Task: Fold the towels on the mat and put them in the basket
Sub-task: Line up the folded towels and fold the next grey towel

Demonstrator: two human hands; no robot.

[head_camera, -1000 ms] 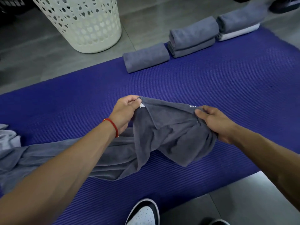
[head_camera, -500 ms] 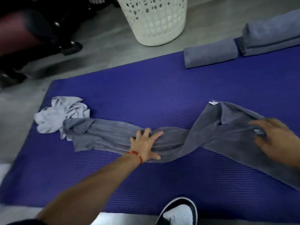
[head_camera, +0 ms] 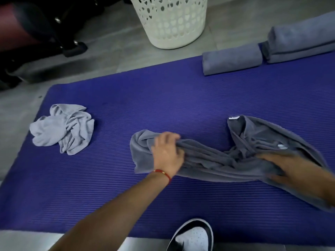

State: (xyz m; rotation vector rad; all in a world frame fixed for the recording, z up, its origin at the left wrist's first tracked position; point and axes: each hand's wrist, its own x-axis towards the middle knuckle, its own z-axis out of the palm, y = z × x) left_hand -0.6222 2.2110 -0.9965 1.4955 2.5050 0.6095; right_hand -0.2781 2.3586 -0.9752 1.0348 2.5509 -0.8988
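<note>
The left hand [head_camera: 167, 153] grips a bunched fold of the dark grey towel [head_camera: 226, 160], fingers curled into the cloth. The right hand [head_camera: 290, 167] rests on the towel's other end, too blurred to tell its grip. The towel lies rumpled across the purple mat [head_camera: 163, 98]. Its white label [head_camera: 234, 117] shows no readable writing.

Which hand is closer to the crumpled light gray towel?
The left hand. It grips the dark towel toward the crumpled light gray towel; the right hand is at the dark towel's far end, much farther away.
</note>
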